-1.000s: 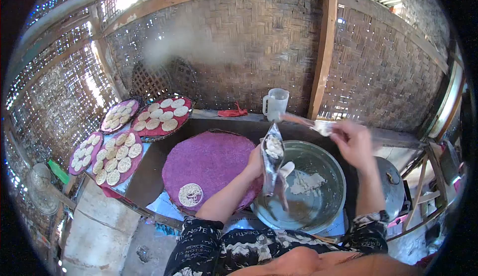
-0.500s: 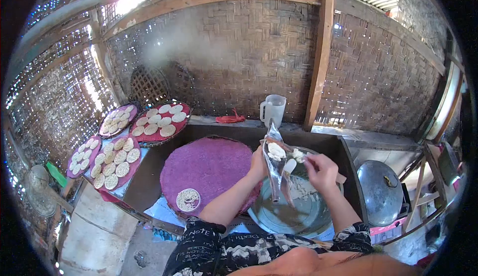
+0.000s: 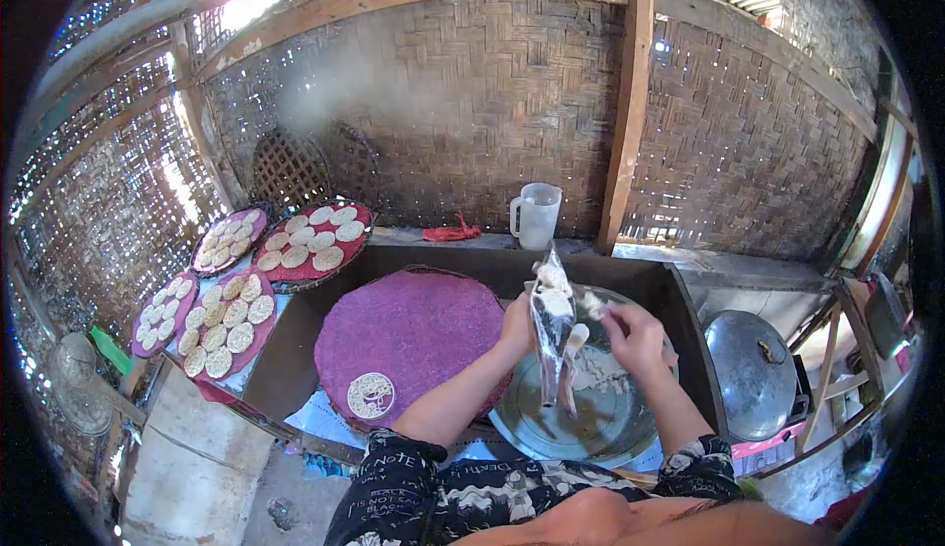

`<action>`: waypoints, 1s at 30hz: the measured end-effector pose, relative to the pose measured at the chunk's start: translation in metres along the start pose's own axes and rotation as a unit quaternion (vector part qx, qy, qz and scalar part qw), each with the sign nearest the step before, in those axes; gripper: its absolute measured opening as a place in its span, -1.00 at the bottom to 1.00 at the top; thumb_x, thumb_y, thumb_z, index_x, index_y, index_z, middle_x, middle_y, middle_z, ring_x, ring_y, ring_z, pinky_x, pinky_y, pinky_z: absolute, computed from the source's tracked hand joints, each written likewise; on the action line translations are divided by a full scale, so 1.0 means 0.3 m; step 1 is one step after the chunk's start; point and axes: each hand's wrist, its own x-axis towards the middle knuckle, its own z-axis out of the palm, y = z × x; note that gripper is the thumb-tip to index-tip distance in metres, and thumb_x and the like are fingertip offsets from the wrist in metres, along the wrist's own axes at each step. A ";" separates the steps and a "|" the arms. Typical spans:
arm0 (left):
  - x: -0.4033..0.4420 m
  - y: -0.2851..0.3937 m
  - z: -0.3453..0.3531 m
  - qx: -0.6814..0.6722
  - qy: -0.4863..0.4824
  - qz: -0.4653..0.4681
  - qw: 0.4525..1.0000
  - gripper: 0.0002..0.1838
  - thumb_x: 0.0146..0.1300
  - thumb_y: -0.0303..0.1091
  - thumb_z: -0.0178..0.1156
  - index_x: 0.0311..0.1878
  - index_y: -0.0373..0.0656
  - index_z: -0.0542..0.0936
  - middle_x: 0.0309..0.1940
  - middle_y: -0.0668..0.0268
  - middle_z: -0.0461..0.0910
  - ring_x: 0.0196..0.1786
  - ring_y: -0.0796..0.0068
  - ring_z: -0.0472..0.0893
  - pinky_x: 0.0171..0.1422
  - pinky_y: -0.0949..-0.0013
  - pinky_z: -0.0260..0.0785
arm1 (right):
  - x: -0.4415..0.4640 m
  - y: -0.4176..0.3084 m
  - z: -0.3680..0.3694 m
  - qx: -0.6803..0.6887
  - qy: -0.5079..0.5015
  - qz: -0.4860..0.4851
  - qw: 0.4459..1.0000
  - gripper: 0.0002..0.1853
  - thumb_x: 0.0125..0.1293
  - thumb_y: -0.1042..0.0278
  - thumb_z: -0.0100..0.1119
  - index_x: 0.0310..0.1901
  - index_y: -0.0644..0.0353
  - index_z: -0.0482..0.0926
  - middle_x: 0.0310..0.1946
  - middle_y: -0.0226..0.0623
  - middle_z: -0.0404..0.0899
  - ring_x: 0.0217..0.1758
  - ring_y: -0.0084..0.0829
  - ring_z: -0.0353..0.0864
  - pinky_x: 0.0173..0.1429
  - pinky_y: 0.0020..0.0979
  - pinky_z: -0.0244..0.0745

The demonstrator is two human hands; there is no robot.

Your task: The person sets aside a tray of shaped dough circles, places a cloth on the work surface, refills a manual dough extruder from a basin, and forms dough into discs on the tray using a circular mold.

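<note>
My left hand (image 3: 518,327) is wrapped round a shiny metal tool (image 3: 553,318) with pale dough (image 3: 554,295) on its upper part. Just right of it, my right hand (image 3: 638,337) pinches a utensil that carries a lump of dough (image 3: 594,304). Both hands are above a wide metal basin (image 3: 610,428) with pale dough and some liquid in it. To the left lies a round tray covered in purple cloth (image 3: 413,329). A white ring with thin strands of dough (image 3: 371,395) rests near its lower edge.
Several trays of pale discs stand at the left, one with red cloth (image 3: 340,248). Behind the basin are a clear pitcher (image 3: 537,216) and a red bag (image 3: 451,232). A large metal lid (image 3: 750,374) is at the right. A dark box edge (image 3: 701,349) surrounds the basin.
My right hand has come down and left towards the tool in my left hand. The dough on the tool now reaches nearer its top end.
</note>
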 end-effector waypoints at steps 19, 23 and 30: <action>0.015 0.019 -0.074 -0.022 -0.025 -0.089 0.995 -0.75 0.25 -0.33 -0.06 -0.12 -0.21 0.54 -0.25 0.28 0.56 -0.21 0.52 0.52 -0.11 0.41 0.37 | -0.086 0.031 -0.070 0.082 -0.112 0.081 0.987 -0.83 0.03 0.38 0.25 -0.33 0.22 0.60 -0.56 -0.25 0.55 -0.58 -0.51 0.51 -0.45 -0.51 0.41; 0.049 -0.054 -0.069 -0.288 -0.026 -0.086 0.954 -0.72 0.27 -0.29 -0.11 -0.17 -0.21 0.55 -0.33 0.26 0.56 -0.33 0.45 0.55 -0.23 0.34 0.43 | -0.103 0.066 -0.087 0.207 -0.155 0.170 0.951 -0.86 0.07 0.46 0.22 -0.31 0.29 0.58 -0.56 -0.44 0.52 -0.51 -0.70 0.41 -0.42 -0.59 0.35; 0.071 -0.124 -0.041 -0.309 -0.239 -0.019 0.920 -0.59 -0.02 -0.39 0.30 -0.05 -0.12 0.45 -0.24 0.39 0.51 -0.24 0.42 0.50 -0.06 0.26 0.43 | -0.073 0.103 -0.053 0.208 -0.080 0.213 0.951 -0.85 0.07 0.50 0.21 -0.29 0.28 0.56 -0.47 -0.45 0.53 -0.43 -0.68 0.45 -0.33 -0.60 0.38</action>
